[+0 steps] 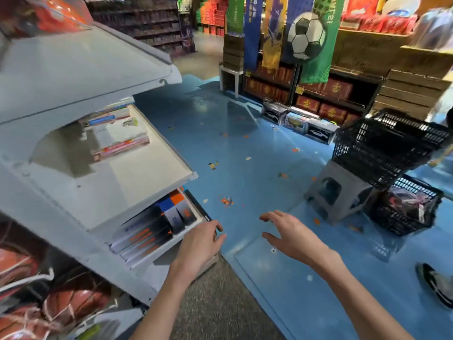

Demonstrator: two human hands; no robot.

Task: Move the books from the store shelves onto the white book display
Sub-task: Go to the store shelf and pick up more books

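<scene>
The white book display [152, 153] fills the left of the head view, with tilted shelves one above another. On its middle shelf lies a small stack of thin books [120, 138]. Dark books with orange and blue covers [157, 227] lie in a row on the lowest shelf. My left hand [203, 239] hovers at the front corner of that lowest shelf, fingers relaxed, holding nothing. Over the blue floor to its right, my right hand [286, 234] is spread and empty.
A black mesh basket [387, 148] sits tilted on a grey plastic stool [340, 190], with another basket [407, 209] beside it on the floor. Basketballs [61, 303] hang at lower left. Wooden shelves with red boxes stand behind. A person's shoe [436, 283] shows at the right edge.
</scene>
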